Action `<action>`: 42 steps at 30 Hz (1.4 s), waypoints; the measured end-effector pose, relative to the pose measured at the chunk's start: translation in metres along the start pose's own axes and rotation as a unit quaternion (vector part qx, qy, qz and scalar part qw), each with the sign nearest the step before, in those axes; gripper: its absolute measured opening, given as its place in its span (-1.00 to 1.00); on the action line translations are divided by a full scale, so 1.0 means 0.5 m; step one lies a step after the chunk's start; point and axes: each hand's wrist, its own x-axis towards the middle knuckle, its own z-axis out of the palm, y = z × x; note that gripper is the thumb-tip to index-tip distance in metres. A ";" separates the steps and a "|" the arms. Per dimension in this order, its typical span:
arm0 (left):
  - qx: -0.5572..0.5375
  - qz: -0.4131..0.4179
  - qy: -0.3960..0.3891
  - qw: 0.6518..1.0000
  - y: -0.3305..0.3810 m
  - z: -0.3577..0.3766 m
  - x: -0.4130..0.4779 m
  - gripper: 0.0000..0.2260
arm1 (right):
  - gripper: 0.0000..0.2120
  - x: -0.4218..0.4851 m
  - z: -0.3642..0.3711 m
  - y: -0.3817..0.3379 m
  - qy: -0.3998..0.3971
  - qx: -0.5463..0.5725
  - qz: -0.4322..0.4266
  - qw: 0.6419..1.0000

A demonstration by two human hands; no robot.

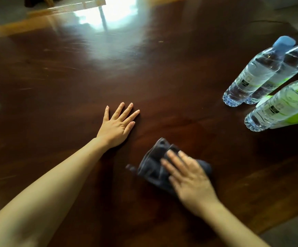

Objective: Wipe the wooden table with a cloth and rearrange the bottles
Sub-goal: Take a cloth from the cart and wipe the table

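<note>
Right hand [191, 177] flat on the cloth [155, 166], palm down, fingers [173, 163] extended and slightly spread, pressing rather than gripping; hand is motion-blurred. Cloth is dark grey, bunched, lying on the table [55, 86], most of it under and ahead-left of the right fingertips, one corner trailing off to their left. Left hand [116, 127] further out, up-left of the cloth and apart from it, flat on bare wood, fingers [126, 113] splayed wide, holding nothing. Well to the right of both hands' fingertips: three clear water bottles standing on the table. Nearest one [280, 107] has a green label, cap out of frame. Beyond it, two blue-capped bottles, left [255, 73] and right [285, 68], side by side and touching. Far past the left fingertips, window glare on the tabletop.
</note>
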 end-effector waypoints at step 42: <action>0.003 -0.004 -0.007 1.000 0.002 0.000 0.001 -0.58 | -0.51 0.134 -0.018 0.130 0.009 0.044 0.243 0.969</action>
